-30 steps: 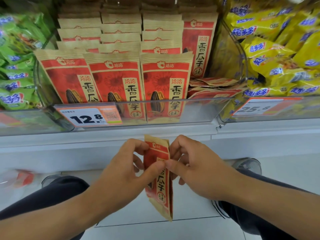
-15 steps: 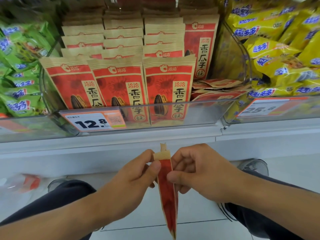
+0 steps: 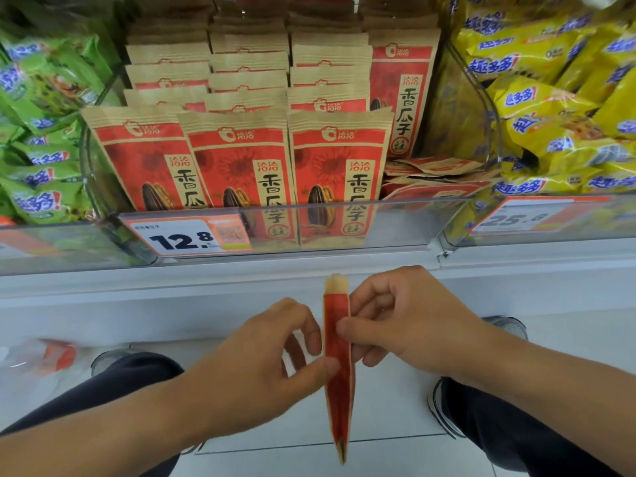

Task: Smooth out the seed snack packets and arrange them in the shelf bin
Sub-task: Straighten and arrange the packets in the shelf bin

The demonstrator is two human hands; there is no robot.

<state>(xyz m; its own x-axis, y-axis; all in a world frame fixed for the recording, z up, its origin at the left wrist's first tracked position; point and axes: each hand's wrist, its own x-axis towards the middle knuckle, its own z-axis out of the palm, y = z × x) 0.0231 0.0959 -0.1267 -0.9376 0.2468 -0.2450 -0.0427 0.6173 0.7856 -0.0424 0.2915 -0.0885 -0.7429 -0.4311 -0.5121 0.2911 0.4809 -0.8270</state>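
Nearest to you, your left hand [image 3: 275,366] and right hand [image 3: 406,321] hold one flat red and kraft-paper seed packet [image 3: 338,366] between them, edge-on to the camera and hanging upright below the shelf front. The left grip pinches its left edge at mid-height between thumb and fingers; the right grip pinches the right edge a little higher, thumb at the front. Both grips are narrow and closed on the packet. It looks flat and thin, so the smoothing of this one seems close to finished (its face is turned away, so any creases there cannot be judged). It is not yet in the bin.

Just beyond your hands runs the white shelf ledge [image 3: 206,280] with an orange and white price tag [image 3: 187,237] reading 12.8. Behind the clear plastic front of the shelf bin [image 3: 406,222], three rows of matching red seed packets [image 3: 237,166] stand upright and face forward, with more ranked behind them; that part looks done. At the bin's right end, a loose heap of the same packets lying flat [image 3: 437,177] waits to be sorted, with one tall packet standing behind the heap [image 3: 401,98]. So the fourth row is what is left: the packet in your hands, then that heap.

Green snack bags [image 3: 38,160] fill the bin to the left, yellow snack bags [image 3: 557,108] the one to the right.
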